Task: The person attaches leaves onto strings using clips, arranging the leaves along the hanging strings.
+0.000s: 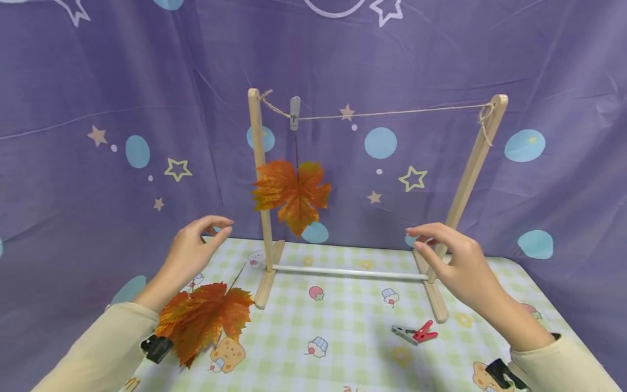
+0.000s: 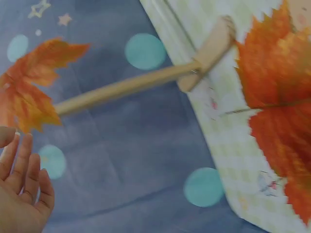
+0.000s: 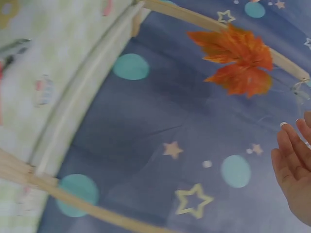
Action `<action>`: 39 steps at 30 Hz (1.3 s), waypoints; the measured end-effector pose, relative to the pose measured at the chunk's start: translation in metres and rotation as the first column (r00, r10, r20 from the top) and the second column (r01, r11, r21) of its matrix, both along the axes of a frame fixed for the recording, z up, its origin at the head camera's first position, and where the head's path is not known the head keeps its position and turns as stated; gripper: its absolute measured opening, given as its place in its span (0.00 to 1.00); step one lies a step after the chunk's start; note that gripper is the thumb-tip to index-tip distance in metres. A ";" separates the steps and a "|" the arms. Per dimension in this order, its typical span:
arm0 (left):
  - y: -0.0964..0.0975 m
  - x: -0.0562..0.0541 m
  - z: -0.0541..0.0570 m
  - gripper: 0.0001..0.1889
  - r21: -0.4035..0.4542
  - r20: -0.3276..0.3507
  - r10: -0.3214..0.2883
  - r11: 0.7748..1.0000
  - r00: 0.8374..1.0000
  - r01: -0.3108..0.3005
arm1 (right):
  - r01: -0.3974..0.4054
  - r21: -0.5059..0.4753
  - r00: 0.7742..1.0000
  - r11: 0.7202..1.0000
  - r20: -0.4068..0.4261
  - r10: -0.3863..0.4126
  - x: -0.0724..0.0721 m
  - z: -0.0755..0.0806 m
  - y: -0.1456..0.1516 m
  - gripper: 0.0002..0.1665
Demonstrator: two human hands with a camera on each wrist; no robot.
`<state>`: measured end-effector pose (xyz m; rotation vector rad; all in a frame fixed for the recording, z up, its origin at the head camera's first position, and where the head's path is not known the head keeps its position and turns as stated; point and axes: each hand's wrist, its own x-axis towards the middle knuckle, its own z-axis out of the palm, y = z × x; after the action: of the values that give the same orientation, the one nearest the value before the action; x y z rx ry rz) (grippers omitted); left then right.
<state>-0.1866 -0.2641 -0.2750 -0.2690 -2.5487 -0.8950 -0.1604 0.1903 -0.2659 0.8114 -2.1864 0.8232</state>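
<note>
Head view: both hands are raised and empty, fingers loosely bent, thumbs apart from fingertips. Left hand is beside a wooden stand's left post; right hand is in front of its right post. An orange leaf hangs from a grey clip on the string. More leaves and two pegs lie on the table.

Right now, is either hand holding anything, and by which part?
Neither the left hand nor the right hand holds anything. The hanging leaf is held by its stem in the grey clothespin on the string.
</note>
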 end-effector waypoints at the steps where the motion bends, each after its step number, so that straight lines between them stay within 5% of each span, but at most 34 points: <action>1: -0.004 -0.001 -0.005 0.16 -0.005 0.000 0.006 1.000 1.000 -0.006 | -0.001 -0.006 1.000 1.000 0.004 0.001 0.001 -0.005 0.003 0.19; 12: -0.036 -0.017 -0.056 0.16 -0.080 0.123 0.029 0.997 0.992 -0.020 | 0.034 -0.066 0.993 0.997 0.112 -0.027 0.001 -0.071 0.027 0.18; 24: -0.029 -0.039 -0.093 0.11 -0.185 0.231 -0.030 0.980 0.973 0.074 | 0.105 -0.052 0.940 0.993 0.332 -0.082 0.001 -0.136 0.039 0.15; 34: -0.036 -0.059 -0.110 0.14 -0.224 0.333 -0.016 0.970 0.943 0.095 | 0.168 0.032 0.856 0.985 0.490 -0.162 -0.001 -0.164 0.055 0.12; 39: -0.039 -0.063 -0.119 0.15 -0.201 0.386 -0.031 0.973 0.922 0.116 | 0.142 0.083 0.873 0.986 0.459 -0.164 -0.003 -0.172 0.063 0.15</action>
<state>-0.2497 -0.3035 -0.3938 -0.2813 -3.0265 -0.7488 -0.1635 0.2533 -0.4381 0.4816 -2.6596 0.9647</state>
